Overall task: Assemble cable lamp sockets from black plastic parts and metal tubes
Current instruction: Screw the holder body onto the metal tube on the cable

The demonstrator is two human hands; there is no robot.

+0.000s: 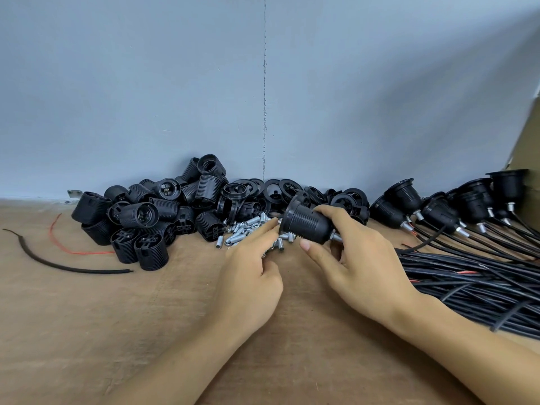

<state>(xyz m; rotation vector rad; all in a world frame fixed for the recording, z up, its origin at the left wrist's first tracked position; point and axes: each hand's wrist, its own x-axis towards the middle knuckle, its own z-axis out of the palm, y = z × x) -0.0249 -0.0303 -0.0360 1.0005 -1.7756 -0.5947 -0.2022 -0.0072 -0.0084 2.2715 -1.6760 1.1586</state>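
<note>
My right hand (359,258) grips a black lamp socket (306,223) with a flared rim and a metal tube (336,237) sticking out of its narrow end, held just above the bench. My left hand (251,273) reaches into a scatter of small metal tubes (248,228), its fingertips down among them; whether it pinches one is hidden. A heap of ribbed black socket bodies (152,220) lies to the left, and black rings (263,190) lie behind the tubes.
Several finished sockets on black cables (455,209) lie in a row at the right, their cables (473,285) bundled across the brown bench (117,331). A loose black wire (58,266) and a red wire (73,252) lie at the left. A blue-grey wall (204,97) stands behind.
</note>
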